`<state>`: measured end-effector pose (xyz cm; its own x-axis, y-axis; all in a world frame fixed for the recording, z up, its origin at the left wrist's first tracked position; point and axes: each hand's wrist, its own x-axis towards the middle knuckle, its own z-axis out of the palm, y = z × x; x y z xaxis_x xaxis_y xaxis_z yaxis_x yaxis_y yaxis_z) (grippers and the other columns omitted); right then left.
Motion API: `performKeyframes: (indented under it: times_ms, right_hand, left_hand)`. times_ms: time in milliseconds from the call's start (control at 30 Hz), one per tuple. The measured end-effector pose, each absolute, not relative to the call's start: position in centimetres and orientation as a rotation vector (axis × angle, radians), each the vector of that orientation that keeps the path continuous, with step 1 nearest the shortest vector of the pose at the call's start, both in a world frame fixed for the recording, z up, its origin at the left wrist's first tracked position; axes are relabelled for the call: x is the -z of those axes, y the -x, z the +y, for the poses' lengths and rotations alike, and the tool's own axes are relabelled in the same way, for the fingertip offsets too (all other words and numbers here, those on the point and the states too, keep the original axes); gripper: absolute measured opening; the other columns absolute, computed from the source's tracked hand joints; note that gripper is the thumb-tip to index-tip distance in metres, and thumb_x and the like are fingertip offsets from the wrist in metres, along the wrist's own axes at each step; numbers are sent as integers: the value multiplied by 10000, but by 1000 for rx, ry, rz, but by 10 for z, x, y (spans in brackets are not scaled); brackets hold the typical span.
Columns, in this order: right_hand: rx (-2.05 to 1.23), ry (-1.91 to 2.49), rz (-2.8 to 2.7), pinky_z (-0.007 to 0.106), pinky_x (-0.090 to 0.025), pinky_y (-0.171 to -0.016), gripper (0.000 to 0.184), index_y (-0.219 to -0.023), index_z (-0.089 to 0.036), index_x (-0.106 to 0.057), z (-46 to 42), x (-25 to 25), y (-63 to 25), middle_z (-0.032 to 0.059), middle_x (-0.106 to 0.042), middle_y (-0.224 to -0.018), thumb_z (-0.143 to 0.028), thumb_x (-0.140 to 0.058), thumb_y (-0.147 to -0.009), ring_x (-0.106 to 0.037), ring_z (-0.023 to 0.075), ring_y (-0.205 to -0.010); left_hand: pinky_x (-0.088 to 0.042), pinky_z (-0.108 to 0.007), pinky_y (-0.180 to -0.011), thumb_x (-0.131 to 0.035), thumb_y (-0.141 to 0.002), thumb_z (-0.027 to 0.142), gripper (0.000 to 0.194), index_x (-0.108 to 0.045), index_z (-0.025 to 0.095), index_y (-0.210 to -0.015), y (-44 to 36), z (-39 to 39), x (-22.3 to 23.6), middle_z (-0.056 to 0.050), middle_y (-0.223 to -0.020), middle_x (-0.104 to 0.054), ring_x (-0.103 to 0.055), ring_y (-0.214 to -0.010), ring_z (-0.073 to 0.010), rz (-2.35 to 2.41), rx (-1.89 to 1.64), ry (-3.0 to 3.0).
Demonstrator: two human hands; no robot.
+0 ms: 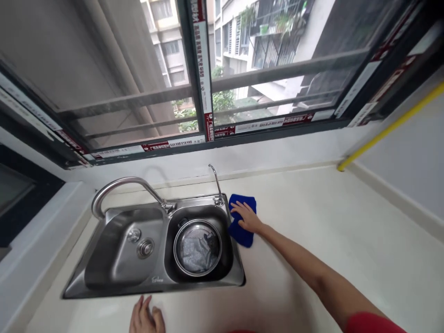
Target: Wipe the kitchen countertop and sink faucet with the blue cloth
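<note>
My right hand point(246, 216) lies spread on a folded blue cloth point(243, 236), its palm down and its fingers stretched out. The cloth rests on the pale countertop point(298, 208) against the right rim of the double sink point(157, 279). Near the sink's front edge, my left hand point(147, 317) rests on the counter with its fingers slightly bent and apart, holding nothing. In the right basin sits a round metal pot point(178, 266) with a wet grey cloth point(197, 253) in it.
A large curved faucet point(128, 180) arches over the left basin. At the sink's back right corner stands a thin small faucet point(217, 182). Behind the counter is a window with a dark frame point(138, 151). A yellow pipe point(391, 127) runs along the right wall.
</note>
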<state>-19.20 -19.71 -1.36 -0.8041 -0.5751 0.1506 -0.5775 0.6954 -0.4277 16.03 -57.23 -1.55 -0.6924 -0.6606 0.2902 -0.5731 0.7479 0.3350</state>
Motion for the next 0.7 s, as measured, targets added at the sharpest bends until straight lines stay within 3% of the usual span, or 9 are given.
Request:
performKeyframes:
  times_ms: [233,333,433,700]
  right_hand:
    - [-739,-1266,-2901,604,-223,-1219,648,-1326,-259,-561,-151,16,105,45,-405,-1589,-195,-459,-689,-259,273,-1518]
    - [-722,-1108,-2910,609,-258,-1209,735,-1536,-232,-319,-150,24,83,94,-351,-1614,-225,-420,-809,-287,270,-1508]
    - [-582,-871,-2865,601,-264,-1210,726,-1608,-239,-104,-169,33,79,119,-308,-1630,-277,-359,-930,-305,275,-1500]
    - [-302,-797,-2880,476,-258,-1221,576,-1540,-172,-355,-212,20,143,109,-342,-1618,-333,-339,-988,-316,240,-1491]
  left_hand:
    - [-421,-501,-1123,-301,-964,440,500,-652,172,-1197,-164,-569,14,-128,-1400,-599,-513,-1336,-301,-2573,300,-946]
    - [-439,-503,-1099,-304,-968,433,493,-656,175,-1196,-165,-569,16,-117,-1391,-610,-509,-1337,-304,-2579,294,-945]
    - [-438,-500,-1096,-315,-972,421,475,-657,179,-1195,-165,-567,15,-105,-1393,-612,-505,-1340,-301,-2570,288,-956]
    - [-424,-496,-1104,-341,-970,423,444,-635,195,-1211,-164,-565,12,-115,-1401,-600,-504,-1341,-293,-2582,273,-975]
